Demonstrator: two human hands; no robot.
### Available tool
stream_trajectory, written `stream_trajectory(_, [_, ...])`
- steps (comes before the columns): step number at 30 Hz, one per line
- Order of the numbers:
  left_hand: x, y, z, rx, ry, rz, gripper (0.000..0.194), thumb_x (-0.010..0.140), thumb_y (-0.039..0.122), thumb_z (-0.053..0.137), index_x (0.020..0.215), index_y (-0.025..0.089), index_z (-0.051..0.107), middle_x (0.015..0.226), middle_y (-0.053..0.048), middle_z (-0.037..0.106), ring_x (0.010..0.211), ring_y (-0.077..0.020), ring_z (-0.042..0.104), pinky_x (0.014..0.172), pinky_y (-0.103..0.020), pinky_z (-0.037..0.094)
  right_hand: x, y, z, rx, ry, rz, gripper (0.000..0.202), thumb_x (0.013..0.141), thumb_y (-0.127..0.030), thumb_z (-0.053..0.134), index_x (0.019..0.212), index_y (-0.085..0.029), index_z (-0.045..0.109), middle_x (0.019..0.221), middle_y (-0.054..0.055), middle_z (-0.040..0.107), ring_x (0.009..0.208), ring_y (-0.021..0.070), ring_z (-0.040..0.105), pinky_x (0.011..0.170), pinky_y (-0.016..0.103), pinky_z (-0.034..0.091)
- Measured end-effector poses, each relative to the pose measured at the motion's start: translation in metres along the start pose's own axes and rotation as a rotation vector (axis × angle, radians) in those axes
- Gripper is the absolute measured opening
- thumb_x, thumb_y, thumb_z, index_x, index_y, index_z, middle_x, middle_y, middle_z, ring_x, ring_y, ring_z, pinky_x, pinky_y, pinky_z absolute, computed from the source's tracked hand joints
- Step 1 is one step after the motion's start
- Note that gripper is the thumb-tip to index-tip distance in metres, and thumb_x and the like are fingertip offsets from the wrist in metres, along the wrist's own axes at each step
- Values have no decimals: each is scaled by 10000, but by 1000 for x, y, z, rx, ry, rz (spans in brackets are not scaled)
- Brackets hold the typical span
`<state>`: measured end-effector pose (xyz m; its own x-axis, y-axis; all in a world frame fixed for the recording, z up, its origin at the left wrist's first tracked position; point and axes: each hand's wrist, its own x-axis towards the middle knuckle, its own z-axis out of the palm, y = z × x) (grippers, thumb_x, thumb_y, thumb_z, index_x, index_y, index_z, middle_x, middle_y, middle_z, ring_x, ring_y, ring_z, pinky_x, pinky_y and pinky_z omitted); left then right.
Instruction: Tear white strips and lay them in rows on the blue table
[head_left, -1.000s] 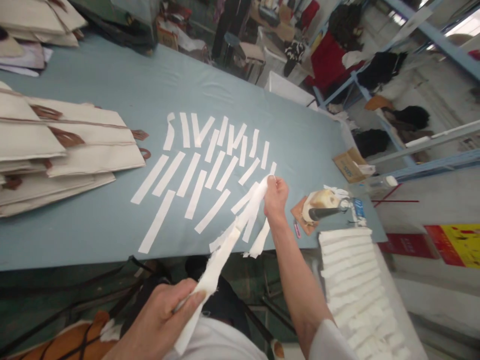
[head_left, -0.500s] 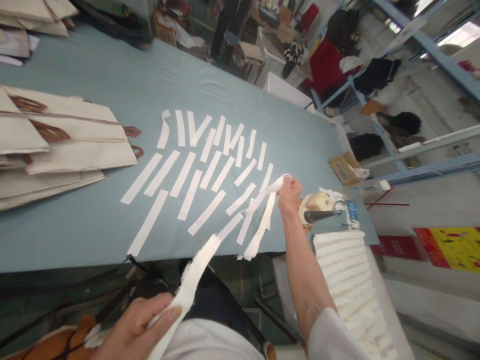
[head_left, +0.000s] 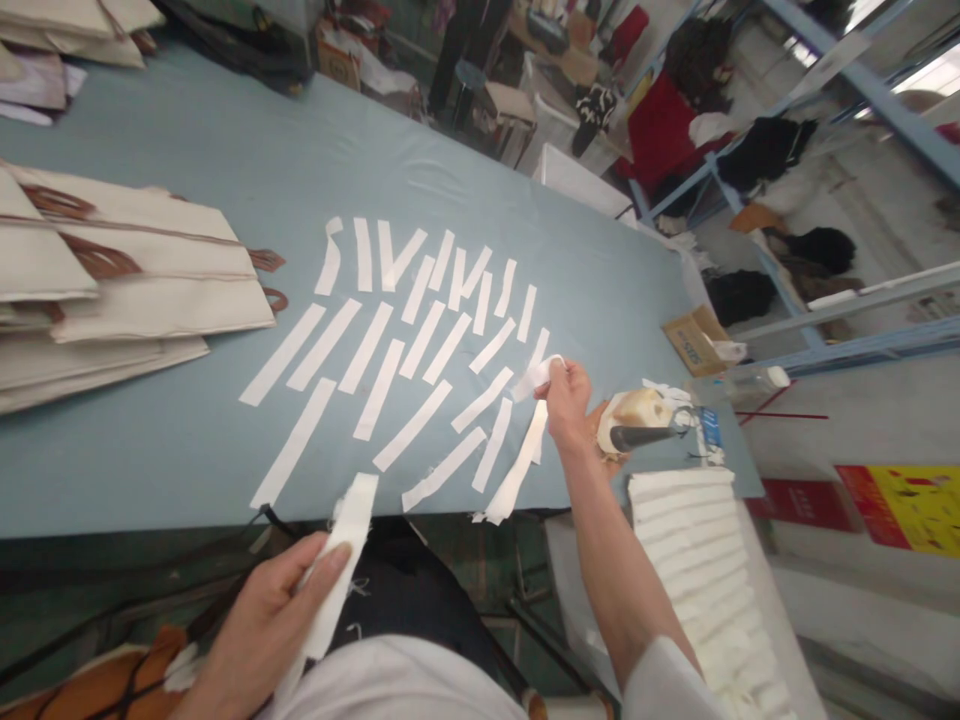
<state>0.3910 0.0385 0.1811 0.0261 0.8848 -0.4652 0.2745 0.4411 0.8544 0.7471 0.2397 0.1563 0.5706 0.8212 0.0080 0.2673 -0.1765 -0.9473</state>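
Observation:
My left hand (head_left: 277,600), low at the table's near edge, grips a cream fabric strip (head_left: 356,510) with frayed edges between thumb and fingers. Over the right part of the table my right hand (head_left: 568,395) pinches the end of a thin white strip (head_left: 534,378), partly hidden by the fingers. Many white strips (head_left: 381,390) lie in slanting rows on the blue-green table (head_left: 187,460). Just below my right hand, a longer cream strip (head_left: 521,465) lies at the table's near edge.
Cream fabric pieces with brown straps (head_left: 157,270) are stacked at left. To the right stand a stained cream-coloured container (head_left: 637,407) with a dark-handled tool (head_left: 641,437), a cardboard box (head_left: 691,340) and rows of folded white fabric (head_left: 686,550). Shelving rises behind.
My left hand has drawn its fabric strip left and towards me, off the strip on the table. My right hand has shifted slightly left and down, and its strip now appears shorter.

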Motion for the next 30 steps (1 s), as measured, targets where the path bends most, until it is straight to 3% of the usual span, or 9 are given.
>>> stream_trajectory(8, [3,8,0,-112,154,-133,367,870,575,647,826,216,710,642,6,679,558,-160,544,423,-188,417,-41,-1,16,61,-160,33,483,883,-649,601,1005,-183,579,503,-81,597,446,120,580,494,226,500])
stream_trajectory(14, [5,3,-4,-117,145,-133,364,837,565,690,841,204,732,650,3,677,546,-157,543,419,-193,426,-65,4,26,54,-257,6,421,918,-600,583,997,-186,578,545,-73,617,488,125,620,529,228,520])
stream_trajectory(19, [0,4,-4,-120,215,-129,375,871,569,650,831,204,725,657,14,656,579,-156,538,448,-194,408,-79,24,34,35,-316,-16,401,926,-597,572,984,-200,564,648,-62,639,553,122,651,579,237,543])
stream_trajectory(26, [-1,-9,-15,-26,148,-130,400,893,587,617,863,204,727,731,-6,701,648,-183,589,526,-220,466,-106,61,37,-88,-401,-75,327,1001,-528,480,989,-208,544,677,-46,645,596,135,667,617,245,541])
stream_trajectory(30, [-1,-11,-15,-34,150,-130,396,898,580,610,885,202,726,741,-8,711,669,-188,598,546,-223,472,-131,74,34,-227,-513,-157,289,1029,-474,472,1025,-210,589,713,-14,688,667,169,701,661,266,529])
